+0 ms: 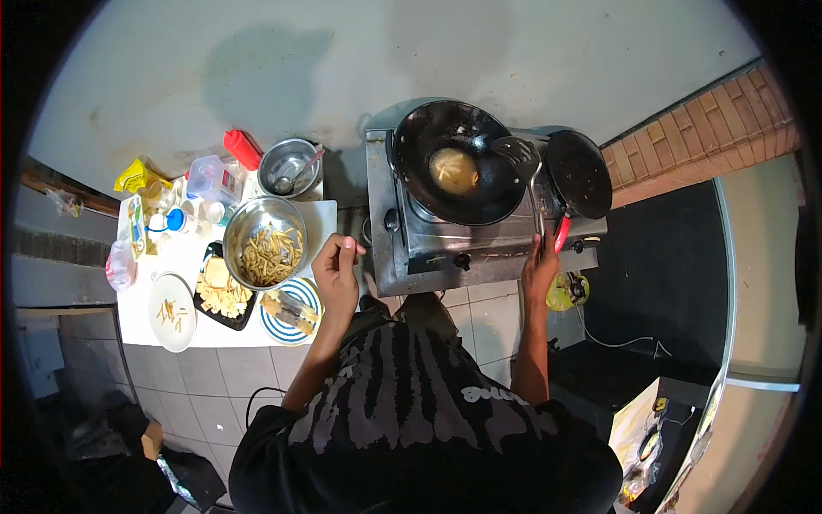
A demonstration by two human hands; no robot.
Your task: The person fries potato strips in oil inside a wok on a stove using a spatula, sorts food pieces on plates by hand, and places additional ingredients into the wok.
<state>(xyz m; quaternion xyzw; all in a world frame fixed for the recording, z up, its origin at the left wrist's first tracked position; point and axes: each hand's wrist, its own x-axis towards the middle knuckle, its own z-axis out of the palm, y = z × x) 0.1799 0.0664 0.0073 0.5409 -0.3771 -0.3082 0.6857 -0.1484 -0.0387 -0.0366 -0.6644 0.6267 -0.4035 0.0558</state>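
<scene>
My right hand (pixel 539 272) is closed around the handle of a slotted spatula (pixel 536 201). The spatula's dark slotted head is over the right rim of a black wok (pixel 419 193). Inside the wok, a small pool of oil (pixel 454 171) holds a few pale strips. The wok rests on a metal gas stove (pixel 445 248). My left hand (pixel 338 264) is held in front of my body, between the stove and the table, with its fingers curled in and nothing visible in it. Closest to it are a steel bowl (pixel 300 224) of fried strips and a blue-ringed plate (pixel 316 327).
A black frying pan (pixel 580 176) with a red handle sits on the stove's right side. The white table (pixel 321 218) at left bears a black tray (pixel 235 324), a white plate (pixel 163 295), a smaller steel bowl (pixel 272 158), a red bottle (pixel 242 150) and a plastic tub (pixel 205 171).
</scene>
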